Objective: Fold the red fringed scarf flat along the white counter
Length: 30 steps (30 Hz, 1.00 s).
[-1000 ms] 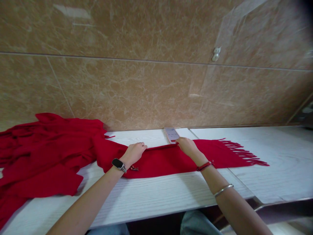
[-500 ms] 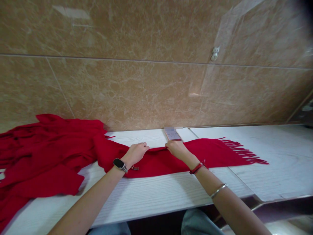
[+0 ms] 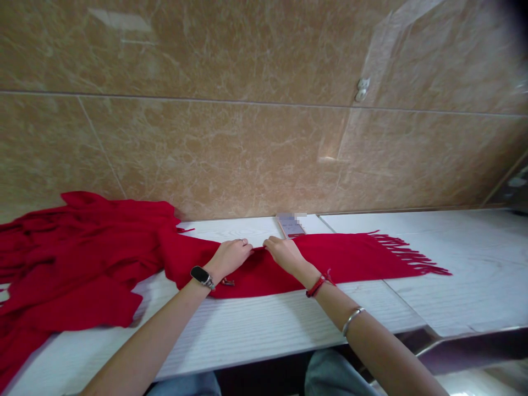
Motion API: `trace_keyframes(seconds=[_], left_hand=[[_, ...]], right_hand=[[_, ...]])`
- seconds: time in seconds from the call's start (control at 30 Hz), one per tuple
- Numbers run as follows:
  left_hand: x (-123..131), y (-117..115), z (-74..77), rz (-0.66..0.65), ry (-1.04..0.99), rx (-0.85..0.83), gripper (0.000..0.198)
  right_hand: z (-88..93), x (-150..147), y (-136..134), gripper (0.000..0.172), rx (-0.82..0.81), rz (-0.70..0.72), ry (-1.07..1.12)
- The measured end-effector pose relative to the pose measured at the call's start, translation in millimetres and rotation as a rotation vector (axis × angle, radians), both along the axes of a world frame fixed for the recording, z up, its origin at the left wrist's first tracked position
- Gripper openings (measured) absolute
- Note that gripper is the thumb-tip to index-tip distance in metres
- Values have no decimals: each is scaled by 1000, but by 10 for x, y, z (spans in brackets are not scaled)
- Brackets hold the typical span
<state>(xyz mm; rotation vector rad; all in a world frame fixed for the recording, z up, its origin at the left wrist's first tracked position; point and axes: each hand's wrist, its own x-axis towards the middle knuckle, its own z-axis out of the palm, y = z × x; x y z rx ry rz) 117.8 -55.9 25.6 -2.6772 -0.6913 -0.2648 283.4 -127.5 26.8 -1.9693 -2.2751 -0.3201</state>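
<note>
Scarf (image 3: pixel 256 279) lying beneath both hands (image 3: pixel 231 256) (image 3: pixel 285 254), each nearly closed, pinching its far edge

Text: we can read none | Just below centre of frame: small blurred marks on a pale, flat, rectangular phone-like device (image 3: pixel 289 226), too indistinct for us to decipher

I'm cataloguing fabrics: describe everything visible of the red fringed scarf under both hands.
The red soft-looking fabric scarf lies lengthwise, mostly flat, on the white wood-grain table. Its red stranded fringe points right; its left end runs into a crumpled red cloth heap, any join unclear. The bare left hand and bare right hand hold its far edge, close together.
</note>
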Motion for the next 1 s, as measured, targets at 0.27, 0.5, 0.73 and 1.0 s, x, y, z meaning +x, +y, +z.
trace_keyframes(seconds=[0.27,0.5,0.73,1.0], left_hand=[[-30,69,-47,-4,-43,34,19],[-45,97,-67,-9,-46,32,19],[-56,81,-13,-33,-51,27,20],[-77,133,-45,-47,-48,-15,18]], right_hand=[[-15,281,-10,27,-17,-82,57],[7,795,-56,26,-21,-190,81],[-67,1054,-74,29,17,-263,131],[-110,1179,-7,26,49,-342,149]])
